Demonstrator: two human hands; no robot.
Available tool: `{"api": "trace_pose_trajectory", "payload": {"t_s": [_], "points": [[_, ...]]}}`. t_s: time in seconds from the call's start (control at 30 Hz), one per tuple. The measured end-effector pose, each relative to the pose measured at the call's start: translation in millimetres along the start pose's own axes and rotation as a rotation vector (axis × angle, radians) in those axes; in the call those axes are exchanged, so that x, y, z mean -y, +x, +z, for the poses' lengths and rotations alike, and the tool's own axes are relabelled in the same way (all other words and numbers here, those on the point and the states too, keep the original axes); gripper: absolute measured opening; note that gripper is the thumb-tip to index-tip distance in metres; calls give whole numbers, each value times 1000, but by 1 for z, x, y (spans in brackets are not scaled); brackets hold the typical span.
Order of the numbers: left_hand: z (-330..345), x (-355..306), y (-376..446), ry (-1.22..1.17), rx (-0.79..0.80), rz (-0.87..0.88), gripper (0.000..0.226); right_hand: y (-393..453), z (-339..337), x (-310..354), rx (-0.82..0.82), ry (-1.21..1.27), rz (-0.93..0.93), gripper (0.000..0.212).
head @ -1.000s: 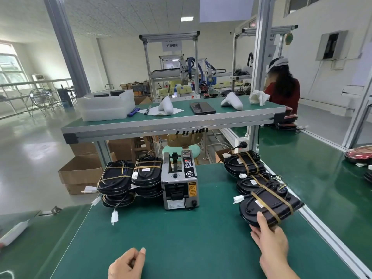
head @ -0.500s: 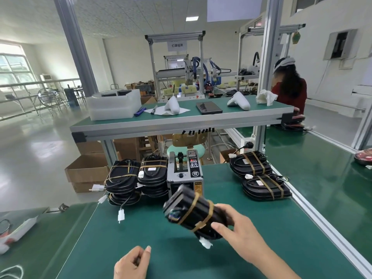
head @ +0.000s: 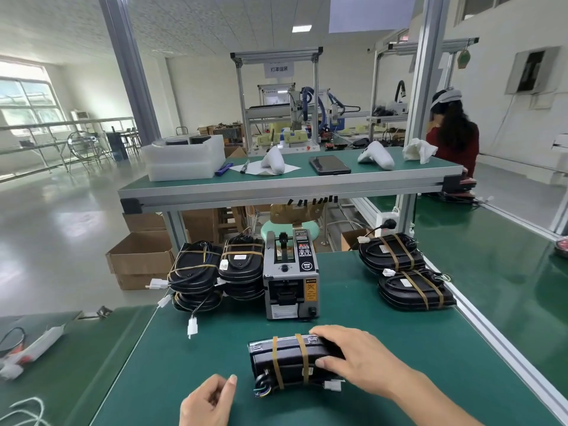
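Left hand (head: 209, 401) lying idle on the green bench mat (head: 184, 358), fingers loosely curled, nothing showing in it. Right hand (head: 362, 361) clamping the right end of the banded black unit (head: 285, 361), fingers over the top, thumb against the near face. Unit sitting on the mat just ahead of the left hand, in front of the tape dispenser (head: 290, 278).

Risking:
- Holding at one end only, so the far end likely sagging or twisting if lifted.
- White plug (head: 333, 385) and wire loop trailing at the near edge, apt to be snagging or getting pinched.
- Tan bands possibly sliding if dragged.

Counting:
- One unit in hand, two bands on it.
- One dispenser.
- Two right-side units (head: 412, 287).
- Two left piles (head: 196, 272), each at least two deep, exact number hiding.
- One person (head: 451, 133) sitting far right.
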State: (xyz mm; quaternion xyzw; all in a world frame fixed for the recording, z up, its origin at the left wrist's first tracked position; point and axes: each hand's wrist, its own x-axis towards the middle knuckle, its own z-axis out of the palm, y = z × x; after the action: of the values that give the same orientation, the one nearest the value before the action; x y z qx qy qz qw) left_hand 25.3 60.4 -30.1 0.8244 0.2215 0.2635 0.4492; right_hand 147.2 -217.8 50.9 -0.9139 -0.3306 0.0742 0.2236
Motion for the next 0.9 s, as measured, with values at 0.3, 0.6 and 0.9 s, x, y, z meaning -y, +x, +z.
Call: {"api": "trace_pose_trajectory", "payload": {"t_s": [0.3, 0.6, 0.9], "points": [[2, 16, 1, -40, 17, 27, 38, -2, 5, -10, 21, 94, 20, 56], [-2, -1, 0, -181, 172, 54, 35, 3, 5, -15, 44, 163, 34, 63], [20, -9, 7, -158, 287, 82, 52, 10, 10, -21, 70, 243, 51, 66]]}}
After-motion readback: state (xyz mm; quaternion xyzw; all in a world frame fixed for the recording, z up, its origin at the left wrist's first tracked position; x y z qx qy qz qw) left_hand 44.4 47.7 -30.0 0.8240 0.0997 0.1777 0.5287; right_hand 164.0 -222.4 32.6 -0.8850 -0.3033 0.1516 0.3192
